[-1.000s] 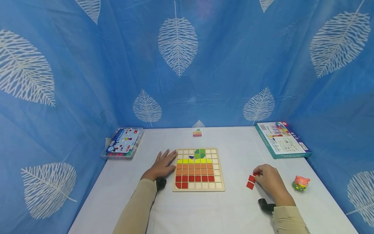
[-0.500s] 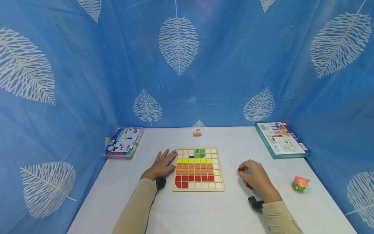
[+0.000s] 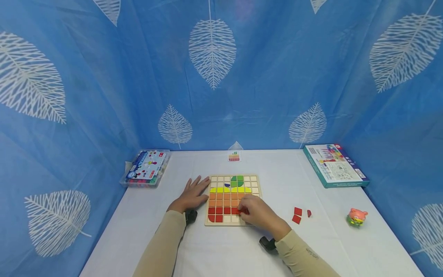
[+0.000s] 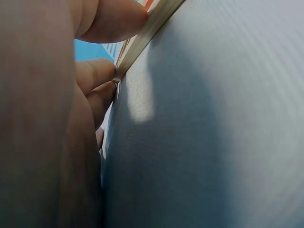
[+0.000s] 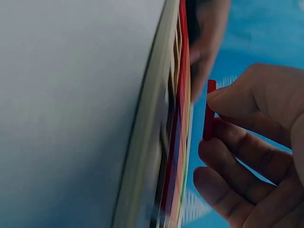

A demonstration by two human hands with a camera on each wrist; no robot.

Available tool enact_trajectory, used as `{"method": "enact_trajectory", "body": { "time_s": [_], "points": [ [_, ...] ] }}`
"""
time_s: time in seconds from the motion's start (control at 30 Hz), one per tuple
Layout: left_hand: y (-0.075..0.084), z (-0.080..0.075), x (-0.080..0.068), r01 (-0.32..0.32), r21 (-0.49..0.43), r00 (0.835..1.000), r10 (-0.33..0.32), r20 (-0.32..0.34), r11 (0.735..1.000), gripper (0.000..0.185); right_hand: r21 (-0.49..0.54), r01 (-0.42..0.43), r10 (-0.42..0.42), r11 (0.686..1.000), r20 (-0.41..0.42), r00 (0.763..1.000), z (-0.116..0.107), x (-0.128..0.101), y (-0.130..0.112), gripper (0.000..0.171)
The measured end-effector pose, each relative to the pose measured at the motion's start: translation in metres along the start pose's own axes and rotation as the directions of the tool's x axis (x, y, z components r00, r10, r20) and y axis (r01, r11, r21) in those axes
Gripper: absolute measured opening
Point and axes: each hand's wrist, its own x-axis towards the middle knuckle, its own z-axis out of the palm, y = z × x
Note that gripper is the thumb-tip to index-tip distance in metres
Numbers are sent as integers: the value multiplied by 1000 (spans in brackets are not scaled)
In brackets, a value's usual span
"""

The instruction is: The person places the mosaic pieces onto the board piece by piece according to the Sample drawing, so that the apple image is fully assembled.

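A square wooden grid board [image 3: 226, 218] lies on the table, with rows of yellow, orange and red tiles and a few green pieces near its far edge. My left hand [image 3: 189, 198] lies flat at the board's left side, fingers extended; in the left wrist view its thumb [image 4: 121, 23] and fingertips touch the wooden edge. Over the lower right part of the board, my right hand [image 3: 257, 211] pinches a thin red tile [image 5: 209, 111] between thumb and fingers. The right wrist view shows this tile held on edge, apart from the board. My hand hides several cells in the head view.
Two red square tiles [image 3: 297, 211] and a small red rounded piece [image 3: 309, 213] lie to the right. Beyond them sits a pink toy figure [image 3: 356, 217]. A pattern card [image 3: 234, 156] is behind the board; a plastic case [image 3: 147, 169] and a flat box [image 3: 335, 165] stand at the back corners.
My right hand has picked up a red tile from the loose pieces on the right and carried it left over the board. My left hand has stayed at the board's edge.
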Motion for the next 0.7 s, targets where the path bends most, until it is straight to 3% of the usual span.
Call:
{"method": "enact_trajectory", "body": {
  "time_s": [0.13,0.23,0.5,0.7],
  "points": [
    [-1,0,0,-1,-2,1000,1,2,1000,74,-3,105,-105,994,33,994,14,11,-13,12],
    [-1,1,1,-1,-5,1000,1,1,1000,74,-20,130,-129,991,64,990,21,17,-20,12],
    [-2,1,1,-2,13,1000,2,1,1000,73,-79,95,-83,992,136,987,30,24,-28,9],
    [-1,1,-1,1,0,1000,-1,3,1000,73,-99,109,-96,989,136,986,29,22,-30,8]
  ]
}}
